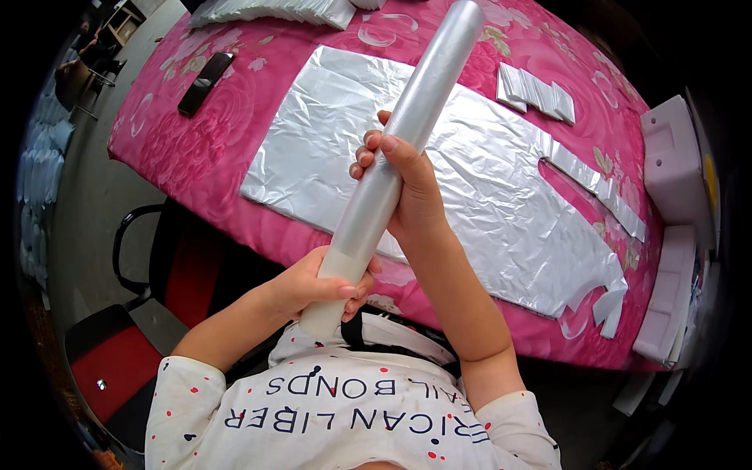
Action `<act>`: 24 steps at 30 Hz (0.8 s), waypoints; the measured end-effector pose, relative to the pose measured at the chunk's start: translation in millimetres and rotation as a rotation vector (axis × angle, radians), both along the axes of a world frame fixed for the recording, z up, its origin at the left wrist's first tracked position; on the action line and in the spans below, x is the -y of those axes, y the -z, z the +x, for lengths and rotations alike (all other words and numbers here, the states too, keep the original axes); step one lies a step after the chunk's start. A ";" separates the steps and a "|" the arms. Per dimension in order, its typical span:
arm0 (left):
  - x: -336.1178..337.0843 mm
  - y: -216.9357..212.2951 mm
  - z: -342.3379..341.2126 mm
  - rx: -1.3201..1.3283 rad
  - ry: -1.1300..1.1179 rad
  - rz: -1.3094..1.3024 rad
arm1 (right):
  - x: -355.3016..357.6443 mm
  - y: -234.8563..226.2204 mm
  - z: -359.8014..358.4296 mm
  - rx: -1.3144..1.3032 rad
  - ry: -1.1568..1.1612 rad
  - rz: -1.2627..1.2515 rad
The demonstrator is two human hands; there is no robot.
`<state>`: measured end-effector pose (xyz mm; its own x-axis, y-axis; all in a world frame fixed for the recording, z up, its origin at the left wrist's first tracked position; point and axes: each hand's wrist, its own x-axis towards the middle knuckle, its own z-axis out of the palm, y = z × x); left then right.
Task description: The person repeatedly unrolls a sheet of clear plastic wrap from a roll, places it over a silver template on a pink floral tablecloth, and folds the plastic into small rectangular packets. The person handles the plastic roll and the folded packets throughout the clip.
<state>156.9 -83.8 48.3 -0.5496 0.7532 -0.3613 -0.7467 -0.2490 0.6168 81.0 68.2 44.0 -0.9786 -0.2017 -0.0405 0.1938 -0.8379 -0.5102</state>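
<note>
A long roll of shiny translucent plastic film (435, 74) slants up and away from my body, over the table. My left hand (333, 290) is wrapped round its paler, matte lower end, close to my waist. Farther up, my right hand (407, 180) grips the roll near its middle, thumb on top. Beneath and beyond the roll lie creased, glossy silvery-white plastic sheets (493, 204), apron-like in outline, with a slit and narrow strips at the right end. Neither hand touches these sheets.
The table has a pink floral cloth (188, 149). A black phone (206, 84) lies far left, folded white packets (536, 92) far right, and a white stack (274, 11) at the back. White boxes (674, 160) stand right. A red and black chair (117, 360) is at left.
</note>
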 end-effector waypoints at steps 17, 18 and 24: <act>-2.4 43.6 5.8 0.103 0.209 -0.431 | -78.3 46.0 19.5 0.263 0.232 0.344; 4.4 45.7 9.9 0.133 0.243 -0.407 | -103.6 54.7 9.3 0.280 0.210 0.409; 27.9 63.5 26.8 0.210 0.318 -0.320 | -192.2 59.4 -4.9 0.247 0.466 0.974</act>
